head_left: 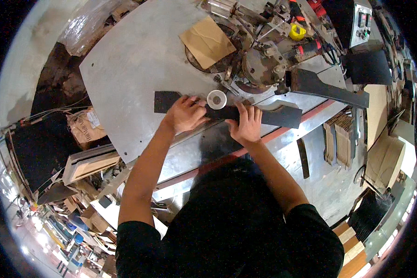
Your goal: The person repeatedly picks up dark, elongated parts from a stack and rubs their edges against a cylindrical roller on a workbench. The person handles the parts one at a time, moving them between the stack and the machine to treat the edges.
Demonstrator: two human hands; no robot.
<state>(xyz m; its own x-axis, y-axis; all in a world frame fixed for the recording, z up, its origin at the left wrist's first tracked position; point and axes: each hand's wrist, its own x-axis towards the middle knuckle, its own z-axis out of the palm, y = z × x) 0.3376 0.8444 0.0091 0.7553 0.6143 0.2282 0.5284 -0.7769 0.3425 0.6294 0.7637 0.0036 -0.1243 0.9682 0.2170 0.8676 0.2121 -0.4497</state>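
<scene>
A long dark board (283, 116) with a curved cut-out along its far edge lies across the metal machine table (125, 74). My left hand (188, 114) is closed on it left of the middle, its fingers curled over the top. My right hand (247, 123) grips the same board right of the middle, fingers bent over it and thumb on the near side. Between my hands, a round pale metal roller (216, 99) stands at the board's far edge. The board's left end (164, 101) sticks out past my left hand.
Beyond the roller are a round machine head (263, 67) and a piece of cardboard (207, 42). Another dark shaped piece (329, 88) lies at the right. Stacked shaped pieces (340, 139) and a thin dark strip (303, 158) sit nearer. A control box (360, 25) stands far right.
</scene>
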